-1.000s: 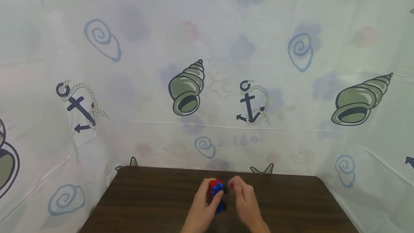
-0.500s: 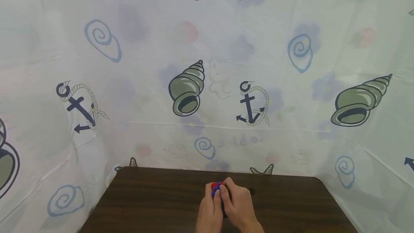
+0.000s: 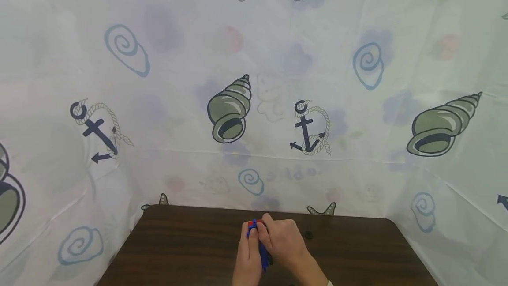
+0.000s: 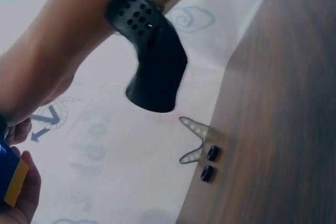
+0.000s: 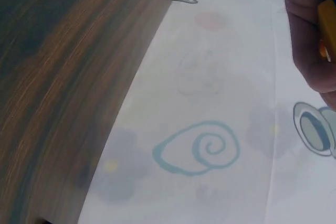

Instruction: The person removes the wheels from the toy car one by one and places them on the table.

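Note:
A toy car (image 3: pixel 263 254), blue and red, is held between both hands over the table in the head view. My left hand (image 3: pixel 249 253) grips it from the left, thumb along its top. From the right, my right hand (image 3: pixel 285 238) closes on it with curled fingers, covering much of that side. The toy's blue body with a yellow edge (image 4: pixel 14 182) shows at the lower left of the left wrist view. In the right wrist view, a yellow part (image 5: pixel 326 24) sits against the palm. Whether anything small is pinched in the right fingers is hidden.
Two small black wheels (image 4: pixel 210 163) lie near the far edge of the dark wooden table (image 3: pixel 186 246); in the head view they appear as one dark spot (image 3: pixel 308 235). A white sheet with sea prints (image 3: pixel 178 100) hangs around the table.
My right hand was apart from the toy a second ago and has come in to grip it. Both hands have then shifted slightly left with the toy. The wheels on the table came into sight.

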Motion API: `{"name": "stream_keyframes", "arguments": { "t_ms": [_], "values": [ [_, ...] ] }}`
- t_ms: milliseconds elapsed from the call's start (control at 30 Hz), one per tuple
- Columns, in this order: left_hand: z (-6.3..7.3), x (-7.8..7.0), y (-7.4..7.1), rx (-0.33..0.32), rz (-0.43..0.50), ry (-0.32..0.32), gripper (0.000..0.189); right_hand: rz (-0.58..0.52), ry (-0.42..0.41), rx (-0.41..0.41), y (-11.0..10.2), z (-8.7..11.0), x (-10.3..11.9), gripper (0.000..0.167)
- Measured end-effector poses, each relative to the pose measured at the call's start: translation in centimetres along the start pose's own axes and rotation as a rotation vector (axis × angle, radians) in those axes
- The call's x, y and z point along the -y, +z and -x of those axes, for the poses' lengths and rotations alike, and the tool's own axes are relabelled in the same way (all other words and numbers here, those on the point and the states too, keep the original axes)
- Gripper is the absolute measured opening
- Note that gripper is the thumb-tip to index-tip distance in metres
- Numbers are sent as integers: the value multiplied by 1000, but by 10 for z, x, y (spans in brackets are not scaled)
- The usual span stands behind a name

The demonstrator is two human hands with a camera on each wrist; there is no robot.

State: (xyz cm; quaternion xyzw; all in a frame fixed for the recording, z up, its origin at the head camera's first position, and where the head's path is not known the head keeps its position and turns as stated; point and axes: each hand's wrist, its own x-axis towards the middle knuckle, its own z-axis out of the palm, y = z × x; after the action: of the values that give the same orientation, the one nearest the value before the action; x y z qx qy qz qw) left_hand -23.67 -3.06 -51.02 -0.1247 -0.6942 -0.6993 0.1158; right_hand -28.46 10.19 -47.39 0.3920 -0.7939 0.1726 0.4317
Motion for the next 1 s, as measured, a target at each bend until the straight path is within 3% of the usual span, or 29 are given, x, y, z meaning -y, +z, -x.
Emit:
{"name": "stream_keyframes", "arguments": {
  "t_ms": [200,633,833,1000],
  "values": [
    [-1,1,-7,46,-3,20,29,0,-64,-85,4,-3,0,46],
    [-5,10,-7,81,-42,70,24,-39,-36,-123,12,8,-3,40],
    [-4,8,-15,148,-3,-7,36,-89,29,-122,14,12,2,27],
    [-4,3,-19,154,54,-39,43,-130,78,-132,12,10,8,23]
  ]
}}
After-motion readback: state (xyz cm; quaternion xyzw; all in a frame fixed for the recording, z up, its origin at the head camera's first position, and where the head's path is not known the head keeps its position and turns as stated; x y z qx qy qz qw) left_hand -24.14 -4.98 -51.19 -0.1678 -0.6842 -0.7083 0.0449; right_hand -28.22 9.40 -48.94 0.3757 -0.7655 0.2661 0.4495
